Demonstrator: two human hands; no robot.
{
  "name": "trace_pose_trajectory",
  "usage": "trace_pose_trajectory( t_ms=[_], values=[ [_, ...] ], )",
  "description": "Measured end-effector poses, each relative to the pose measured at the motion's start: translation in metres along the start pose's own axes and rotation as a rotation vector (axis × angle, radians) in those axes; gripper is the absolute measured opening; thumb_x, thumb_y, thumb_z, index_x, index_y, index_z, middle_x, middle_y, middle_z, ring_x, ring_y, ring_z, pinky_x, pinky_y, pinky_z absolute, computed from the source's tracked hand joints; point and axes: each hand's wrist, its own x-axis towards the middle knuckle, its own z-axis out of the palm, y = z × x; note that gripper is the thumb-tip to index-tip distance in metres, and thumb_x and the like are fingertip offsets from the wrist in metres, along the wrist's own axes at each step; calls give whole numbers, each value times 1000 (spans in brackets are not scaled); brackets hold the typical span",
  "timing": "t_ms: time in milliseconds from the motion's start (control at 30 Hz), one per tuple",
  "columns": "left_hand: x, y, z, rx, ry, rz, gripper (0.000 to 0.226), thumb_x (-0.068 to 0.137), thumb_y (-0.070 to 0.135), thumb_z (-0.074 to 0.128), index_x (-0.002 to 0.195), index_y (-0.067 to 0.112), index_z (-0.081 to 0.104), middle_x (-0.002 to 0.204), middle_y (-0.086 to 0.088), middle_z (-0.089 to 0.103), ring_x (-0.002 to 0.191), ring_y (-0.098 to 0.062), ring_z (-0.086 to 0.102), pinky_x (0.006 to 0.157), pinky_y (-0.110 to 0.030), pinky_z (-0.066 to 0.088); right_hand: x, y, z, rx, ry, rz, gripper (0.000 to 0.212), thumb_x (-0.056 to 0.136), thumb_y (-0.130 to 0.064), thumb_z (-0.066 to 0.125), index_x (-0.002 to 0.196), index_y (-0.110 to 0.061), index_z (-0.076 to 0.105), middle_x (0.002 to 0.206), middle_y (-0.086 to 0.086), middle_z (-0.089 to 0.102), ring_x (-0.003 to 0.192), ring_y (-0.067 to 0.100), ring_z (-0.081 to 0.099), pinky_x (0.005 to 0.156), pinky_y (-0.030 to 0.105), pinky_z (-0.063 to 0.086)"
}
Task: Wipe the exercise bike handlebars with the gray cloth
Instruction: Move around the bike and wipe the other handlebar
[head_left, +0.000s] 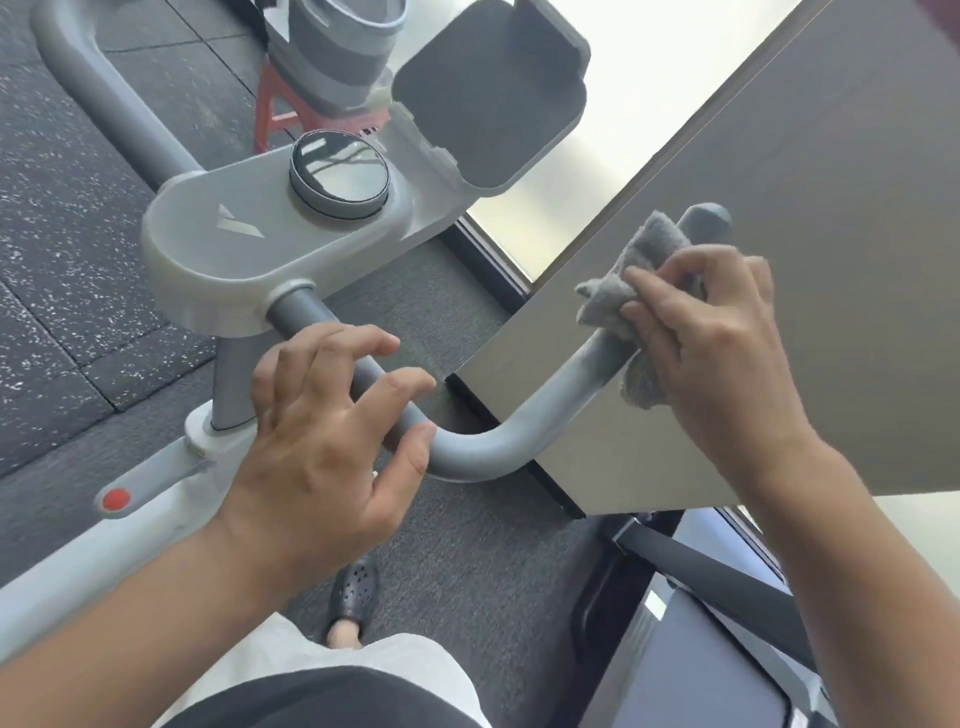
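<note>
The grey handlebar (519, 436) of the exercise bike curves from the stem below the console out to the right and up to a rounded end. My right hand (711, 332) holds the gray cloth (631, 291) wrapped around the handlebar's right upright section, just below its tip. My left hand (332, 431) hovers over the bar near the stem, fingers spread and loosely curled, thumb touching the bend; it holds nothing.
The bike's console (270, 244) carries a round display (340, 174) and a tablet holder (493, 88). A wall panel (779, 208) stands close behind the right handlebar. The left handlebar (98, 88) runs up at far left. My shoe (356, 587) is on the carpet below.
</note>
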Motion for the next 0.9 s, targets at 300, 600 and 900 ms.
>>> trace_pose_trajectory(
  t_ms=[300, 600, 900],
  values=[
    [8, 9, 4, 18, -6, -63, 30, 88, 41, 54, 106, 23, 68, 126, -6, 53, 123, -28, 39, 101, -52, 31, -12, -2, 13, 83, 62, 52, 26, 97, -20, 60, 118, -8, 70, 111, 17, 57, 103, 37, 46, 95, 30, 38],
    [10, 11, 4, 74, -44, -86, 32, 87, 46, 51, 106, 26, 66, 125, -3, 52, 123, -28, 39, 102, -51, 29, -2, 10, 20, 223, 337, 177, 25, 98, -18, 60, 119, -9, 69, 110, 20, 56, 104, 36, 52, 93, 38, 44],
    [15, 15, 5, 151, -69, -152, 35, 86, 47, 50, 106, 24, 67, 121, -3, 52, 121, -28, 39, 105, -48, 26, -36, -10, 42, 446, 377, 290, 28, 94, -19, 65, 121, -12, 69, 115, 17, 53, 108, 30, 54, 92, 44, 48]
  ],
)
